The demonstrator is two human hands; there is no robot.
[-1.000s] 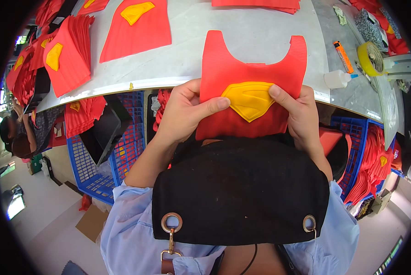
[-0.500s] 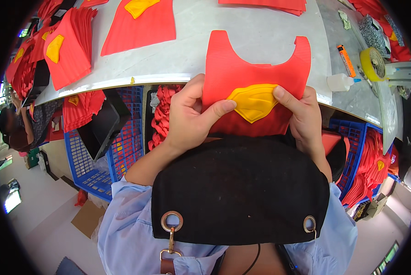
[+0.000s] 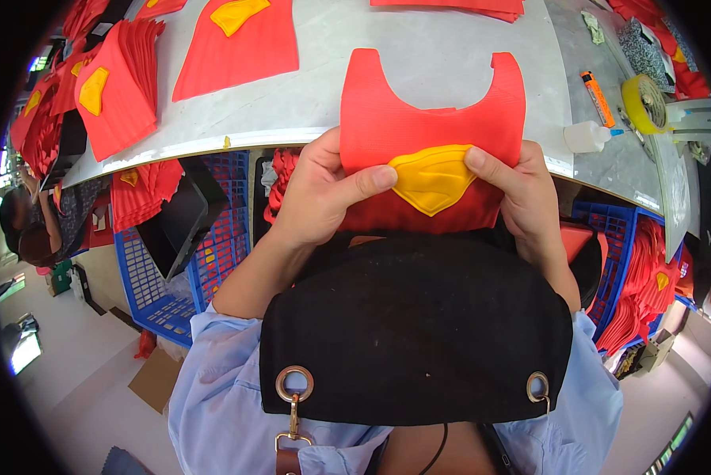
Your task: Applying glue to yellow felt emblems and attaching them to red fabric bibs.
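Between my hands a red foam sheet piece [image 3: 434,119] with a deep curved notch in its top edge is held up at the table's near edge. A yellow shield-shaped patch [image 3: 433,180] lies on its lower front. My left hand [image 3: 316,190] grips the sheet's left side, its thumb on the patch's left corner. On the right side, my right hand [image 3: 526,194] grips the sheet, its thumb pressing the patch's upper right corner. The other fingers of both hands are behind the sheet, mostly hidden.
Red sheets with yellow patches [image 3: 240,47] and a fanned stack [image 3: 121,95] lie on the grey table [image 3: 308,111]. To the right are a white glue bottle [image 3: 587,138], an orange tube [image 3: 598,99] and yellow tape [image 3: 644,104]. Blue crates [image 3: 153,277] stand below; a person [image 3: 38,229] is at far left.
The red sheet and both hands have shifted slightly left in the picture. Both thumbs still press on the yellow patch.
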